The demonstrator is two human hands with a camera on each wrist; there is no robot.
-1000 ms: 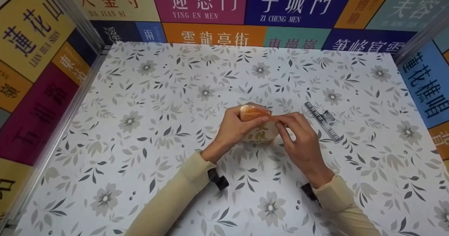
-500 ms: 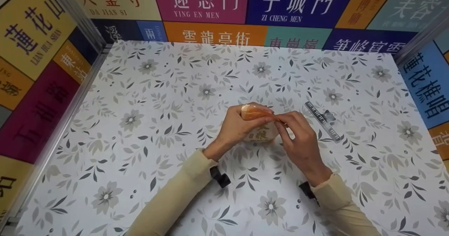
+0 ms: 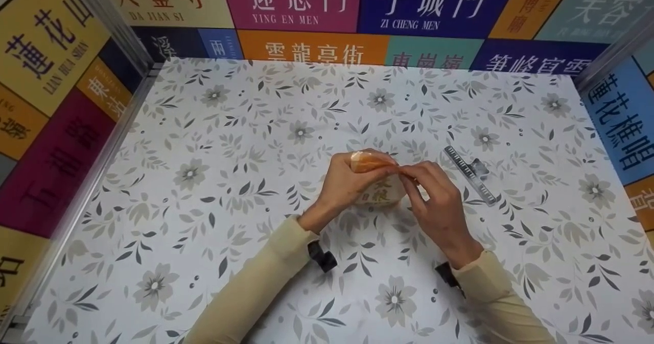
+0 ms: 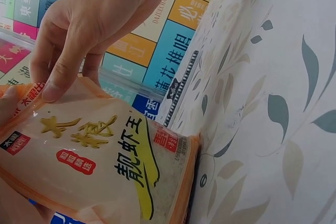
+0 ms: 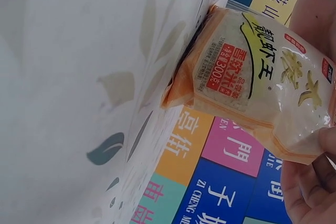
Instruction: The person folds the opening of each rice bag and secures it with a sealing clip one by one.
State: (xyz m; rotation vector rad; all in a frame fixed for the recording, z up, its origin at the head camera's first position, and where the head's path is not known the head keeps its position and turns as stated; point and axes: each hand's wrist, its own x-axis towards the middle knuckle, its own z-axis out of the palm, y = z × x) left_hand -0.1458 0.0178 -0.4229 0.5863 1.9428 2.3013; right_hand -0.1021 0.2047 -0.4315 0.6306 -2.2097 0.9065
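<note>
A small clear bag of rice (image 3: 380, 195) with orange edges and yellow print stands upright on the floral table (image 3: 214, 170), a little right of centre. My left hand (image 3: 369, 166) grips the bag's folded orange top from the left, fingers curled over it. My right hand (image 3: 407, 176) pinches the same top at its right end. In the left wrist view the right hand's fingers (image 4: 58, 85) press on the upper edge of the bag (image 4: 110, 166). The right wrist view shows the bag (image 5: 262, 72) from below, full of white grains.
A grey ruler-like sealing clip (image 3: 470, 175) lies on the table just right of my right hand, also seen as the clip (image 4: 181, 90). Coloured sign panels (image 3: 306, 6) wall in the table at the back and both sides.
</note>
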